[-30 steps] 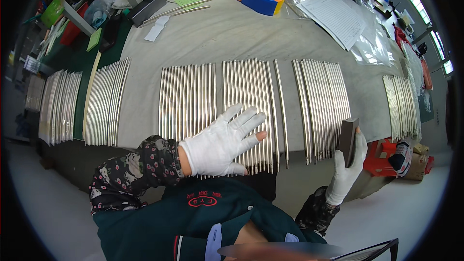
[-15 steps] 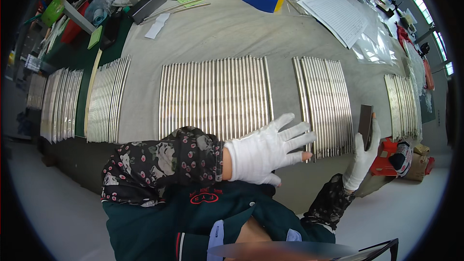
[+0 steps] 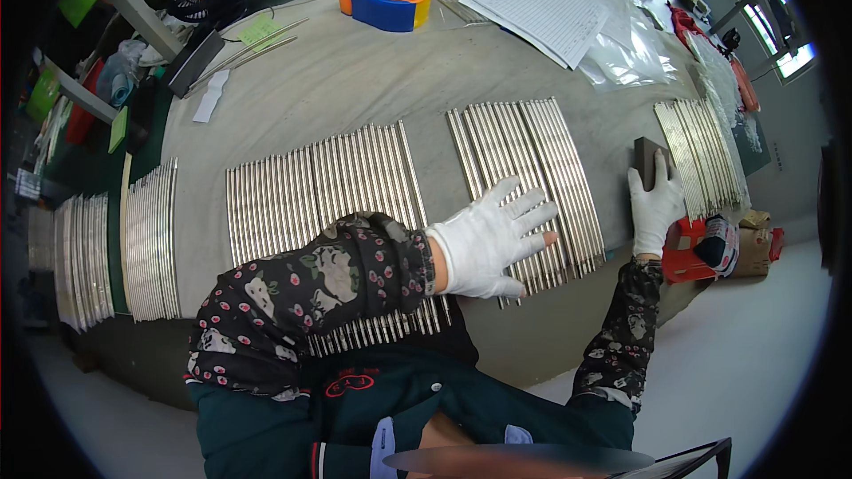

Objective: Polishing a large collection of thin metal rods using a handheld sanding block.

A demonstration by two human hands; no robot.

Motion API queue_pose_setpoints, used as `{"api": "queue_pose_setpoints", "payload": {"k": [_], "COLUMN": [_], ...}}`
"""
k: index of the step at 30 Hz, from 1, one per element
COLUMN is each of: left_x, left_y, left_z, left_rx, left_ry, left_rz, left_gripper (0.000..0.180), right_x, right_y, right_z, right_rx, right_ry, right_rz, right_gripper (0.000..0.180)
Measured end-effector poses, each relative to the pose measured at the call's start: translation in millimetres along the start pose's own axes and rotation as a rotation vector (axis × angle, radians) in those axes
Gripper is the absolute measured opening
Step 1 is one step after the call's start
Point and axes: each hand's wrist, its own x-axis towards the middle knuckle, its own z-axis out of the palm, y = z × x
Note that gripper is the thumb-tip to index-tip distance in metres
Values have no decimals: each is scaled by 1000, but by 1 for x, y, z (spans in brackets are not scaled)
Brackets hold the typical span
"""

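My left hand (image 3: 488,244), in a white glove with one bare fingertip showing, lies with fingers spread over the lower part of a group of slim silvery metal rods (image 3: 524,146). Its sleeved forearm crosses a wider row of the same rods (image 3: 324,168) and hides part of them. At the right, my gloved right hand (image 3: 657,213) grips a dark brown rectangular block (image 3: 643,156). The block is at the left side of another rod group (image 3: 701,155), close to its edge.
More rods lie at the left, one group (image 3: 151,244) beside a wooden strip and another (image 3: 84,257) farther out. Along the back are an orange and blue tape dispenser (image 3: 386,4), written sheets (image 3: 537,13) and clear plastic bags (image 3: 630,62). A red box (image 3: 683,257) stands below the right edge.
The view has turned, so the table's contents sit farther left. My right hand has carried the block forward to beside the right-hand rods. My left hand now reaches farther across its rod group.
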Motion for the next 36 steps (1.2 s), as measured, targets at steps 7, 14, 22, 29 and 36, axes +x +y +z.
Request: {"api": "queue_pose_setpoints", "payload": {"k": [7,14,22,29,36], "left_x": [-76,-125,-118,-96,-78], "left_y": [20,48,42,34,30], "left_z": [-33,-44,-41,-38,-35], "left_rx": [-73,-85,-41,-32,-50], "left_ry": [-124,-158,-160,-169,-155], "left_rz": [-173,-264,-294,-245,-202], "left_gripper": [81,79,83,81,83], "right_x": [-1,-53,-72,-64,-64], "right_y": [-15,-61,-109,-92,-69], "right_z": [-30,-27,-45,-51,-35], "right_rx": [-372,309,461,527,359], "right_ry": [14,-368,-503,-410,-466], "right_rz": [-218,-692,-973,-844,-815], "right_gripper": [57,79,86,83,83]}}
